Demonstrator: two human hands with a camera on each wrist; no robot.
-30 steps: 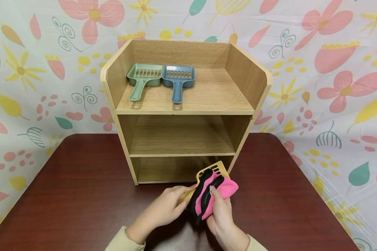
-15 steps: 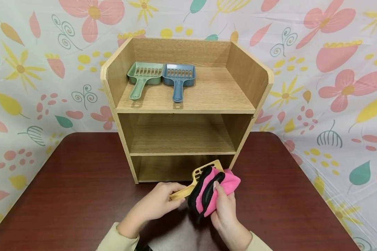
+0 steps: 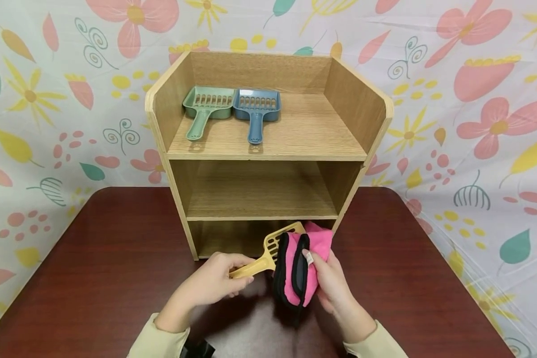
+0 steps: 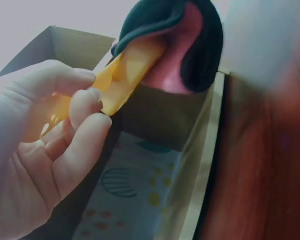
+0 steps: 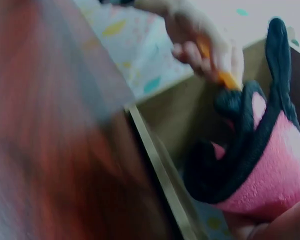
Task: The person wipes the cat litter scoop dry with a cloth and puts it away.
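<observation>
A yellow slotted litter scoop (image 3: 256,267) is held by its handle in my left hand (image 3: 208,281), between thumb and fingers. My right hand (image 3: 333,281) grips a pink cloth with black edging (image 3: 318,243), folded against the scoop's slotted head and covering much of it. A small white tag shows by the right thumb. In the left wrist view, the scoop's handle (image 4: 132,70) runs into the fold of the cloth (image 4: 177,75). The right wrist view shows the pink fabric (image 5: 270,175) bunched, its black edging looped.
A wooden shelf unit (image 3: 264,160) stands just beyond the hands on a dark red table (image 3: 98,278). On its top shelf lie a green litter scoop (image 3: 200,122) and a blue litter scoop (image 3: 256,122), side by side. A flower-patterned sheet (image 3: 465,164) hangs behind.
My left hand has moved left and slightly up with the scoop, whose head has shifted left. More of the handle shows. The cloth in my right hand has turned more upright.
</observation>
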